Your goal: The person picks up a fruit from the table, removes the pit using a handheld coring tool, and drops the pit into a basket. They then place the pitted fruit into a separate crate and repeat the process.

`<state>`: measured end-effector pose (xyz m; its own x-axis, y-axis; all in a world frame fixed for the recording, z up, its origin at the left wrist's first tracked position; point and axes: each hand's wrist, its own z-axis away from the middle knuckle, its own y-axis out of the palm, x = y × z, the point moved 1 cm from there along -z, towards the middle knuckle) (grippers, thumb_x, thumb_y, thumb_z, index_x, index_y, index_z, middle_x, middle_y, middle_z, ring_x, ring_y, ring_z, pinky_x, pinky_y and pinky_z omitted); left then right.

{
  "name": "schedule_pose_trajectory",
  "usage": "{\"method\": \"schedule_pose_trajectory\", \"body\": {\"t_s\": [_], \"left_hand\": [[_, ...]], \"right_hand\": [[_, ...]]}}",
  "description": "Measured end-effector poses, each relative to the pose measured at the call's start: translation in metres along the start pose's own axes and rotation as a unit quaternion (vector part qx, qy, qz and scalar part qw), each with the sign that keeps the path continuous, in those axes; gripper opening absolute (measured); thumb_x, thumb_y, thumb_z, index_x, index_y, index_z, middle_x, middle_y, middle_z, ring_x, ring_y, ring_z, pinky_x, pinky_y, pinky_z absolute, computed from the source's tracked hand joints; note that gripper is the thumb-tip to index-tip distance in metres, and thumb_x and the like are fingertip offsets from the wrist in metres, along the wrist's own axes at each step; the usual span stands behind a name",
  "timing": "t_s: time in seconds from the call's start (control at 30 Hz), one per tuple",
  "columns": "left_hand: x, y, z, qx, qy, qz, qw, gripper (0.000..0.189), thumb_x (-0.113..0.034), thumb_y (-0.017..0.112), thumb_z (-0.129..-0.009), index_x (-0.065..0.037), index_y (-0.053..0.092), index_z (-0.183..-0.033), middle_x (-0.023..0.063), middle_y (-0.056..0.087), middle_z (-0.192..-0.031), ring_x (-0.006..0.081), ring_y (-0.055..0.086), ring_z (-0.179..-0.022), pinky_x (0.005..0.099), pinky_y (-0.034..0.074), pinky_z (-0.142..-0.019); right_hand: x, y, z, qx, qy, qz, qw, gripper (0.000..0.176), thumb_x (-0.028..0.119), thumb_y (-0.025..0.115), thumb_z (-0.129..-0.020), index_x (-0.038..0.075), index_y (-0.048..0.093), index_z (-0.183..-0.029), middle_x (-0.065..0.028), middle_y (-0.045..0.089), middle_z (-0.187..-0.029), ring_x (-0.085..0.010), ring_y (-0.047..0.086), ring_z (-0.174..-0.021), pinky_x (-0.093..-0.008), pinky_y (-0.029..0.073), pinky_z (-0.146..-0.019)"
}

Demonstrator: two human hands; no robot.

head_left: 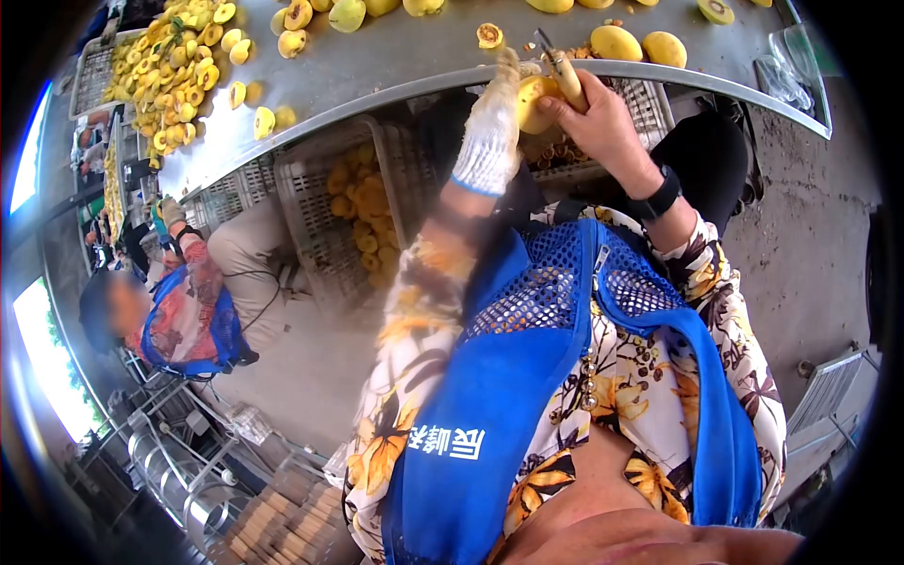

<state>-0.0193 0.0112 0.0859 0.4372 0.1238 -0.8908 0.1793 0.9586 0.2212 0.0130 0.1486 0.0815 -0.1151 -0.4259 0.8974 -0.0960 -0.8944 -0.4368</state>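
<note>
A yellow peach (537,104) is between my two hands at the table's near edge. My left hand (492,122), in a white knitted glove, is closed against the peach's left side; some of its fingers are hidden. My bare right hand (603,118), with a black watch at the wrist, grips a pitting knife by its pale handle (568,83). The metal blade (544,41) points up and away, and my right thumb rests on the peach. Just beyond my left fingertips lies a cut peach half (490,36) with a brown middle.
Whole peaches (617,44) and cut halves line the metal table (377,71), with a large heap (165,71) at far left. Under it stand a crate (315,202) holding peaches and another crate (650,108) near scraps. A co-worker (188,311) sits at left. Clear plastic (789,80) lies at right.
</note>
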Motion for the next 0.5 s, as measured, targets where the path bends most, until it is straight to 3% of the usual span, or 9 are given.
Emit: {"method": "schedule_pose_trajectory", "body": {"t_s": [0.03, 0.1, 0.13, 0.23, 0.27, 0.37, 0.47, 0.5], "left_hand": [[0.005, -0.003, -0.004, -0.002, 0.023, 0.005, 1.0, 0.07, -0.069, 0.041, -0.083, -0.007, 0.058, -0.11, 0.0099, 0.064, -0.094, 0.0217, 0.063, -0.071, 0.0348, 0.049, -0.053], [0.007, -0.008, -0.008, -0.063, -0.129, 0.144, 0.979, 0.071, -0.07, 0.044, -0.081, -0.006, 0.058, -0.109, 0.0105, 0.064, -0.095, 0.0241, 0.063, -0.076, 0.0398, 0.051, -0.06], [-0.006, -0.005, -0.002, -0.071, -0.145, 0.194, 0.968, 0.058, -0.056, 0.034, -0.093, -0.004, 0.059, -0.097, 0.0104, 0.062, -0.092, 0.021, 0.06, -0.08, 0.0322, 0.051, -0.073], [0.001, -0.009, -0.006, -0.05, -0.095, 0.161, 0.981, 0.07, -0.068, 0.046, -0.081, -0.004, 0.058, -0.107, 0.0118, 0.064, -0.098, 0.0259, 0.062, -0.081, 0.0432, 0.051, -0.07], [0.001, -0.005, -0.006, -0.059, -0.116, 0.198, 0.972, 0.058, -0.057, 0.037, -0.092, -0.004, 0.059, -0.097, 0.011, 0.062, -0.093, 0.0222, 0.06, -0.082, 0.033, 0.051, -0.073], [0.006, 0.002, -0.009, -0.049, -0.109, 0.219, 0.968, 0.057, -0.057, 0.037, -0.091, -0.004, 0.059, -0.098, 0.0114, 0.062, -0.092, 0.0219, 0.06, -0.083, 0.0326, 0.05, -0.073], [0.015, 0.0, -0.011, -0.036, -0.091, 0.258, 0.961, 0.055, -0.057, 0.057, -0.081, -0.004, 0.058, -0.097, 0.0099, 0.063, -0.085, 0.0206, 0.062, -0.074, 0.0348, 0.051, -0.064], [0.016, -0.001, -0.011, -0.039, -0.093, 0.244, 0.964, 0.053, -0.055, 0.058, -0.082, -0.004, 0.059, -0.095, 0.0092, 0.062, -0.082, 0.0197, 0.062, -0.07, 0.0336, 0.051, -0.061]], "right_hand": [[0.0, 0.0, 0.007, -0.001, -0.009, 0.029, 1.0, 0.038, 0.026, 0.068, -0.081, 0.001, 0.055, -0.107, -0.0168, 0.062, -0.078, -0.0281, 0.061, -0.072, -0.0332, 0.048, -0.066], [-0.002, -0.002, 0.017, -0.002, -0.03, 0.09, 0.996, 0.035, 0.025, 0.067, -0.081, 0.001, 0.054, -0.102, -0.0222, 0.06, -0.076, -0.0383, 0.06, -0.071, -0.0378, 0.048, -0.063], [-0.001, -0.005, 0.024, 0.03, -0.036, 0.075, 0.996, 0.028, 0.021, 0.064, -0.082, 0.001, 0.052, -0.097, -0.0248, 0.059, -0.075, -0.0438, 0.057, -0.073, -0.0427, 0.047, -0.061], [-0.003, -0.005, 0.039, 0.075, -0.049, 0.098, 0.991, 0.026, 0.019, 0.063, -0.083, 0.002, 0.051, -0.098, -0.0248, 0.059, -0.074, -0.0432, 0.058, -0.073, -0.0434, 0.046, -0.06], [-0.001, -0.006, 0.041, 0.076, -0.053, 0.103, 0.99, 0.023, 0.017, 0.061, -0.084, 0.002, 0.049, -0.097, -0.0249, 0.058, -0.072, -0.0438, 0.058, -0.072, -0.045, 0.046, -0.06], [0.004, -0.007, 0.042, 0.09, -0.029, 0.115, 0.989, 0.023, 0.018, 0.06, -0.085, 0.001, 0.045, -0.094, -0.0253, 0.058, -0.071, -0.0441, 0.057, -0.07, -0.0476, 0.044, -0.06], [0.003, -0.006, 0.045, 0.095, -0.045, 0.124, 0.987, 0.022, 0.014, 0.057, -0.084, 0.0, 0.042, -0.092, -0.0257, 0.057, -0.069, -0.0449, 0.056, -0.069, -0.0495, 0.043, -0.06], [0.004, -0.006, 0.046, 0.104, -0.039, 0.126, 0.986, 0.021, 0.013, 0.056, -0.084, 0.0, 0.041, -0.092, -0.026, 0.057, -0.069, -0.0452, 0.056, -0.069, -0.0496, 0.043, -0.06]]}}
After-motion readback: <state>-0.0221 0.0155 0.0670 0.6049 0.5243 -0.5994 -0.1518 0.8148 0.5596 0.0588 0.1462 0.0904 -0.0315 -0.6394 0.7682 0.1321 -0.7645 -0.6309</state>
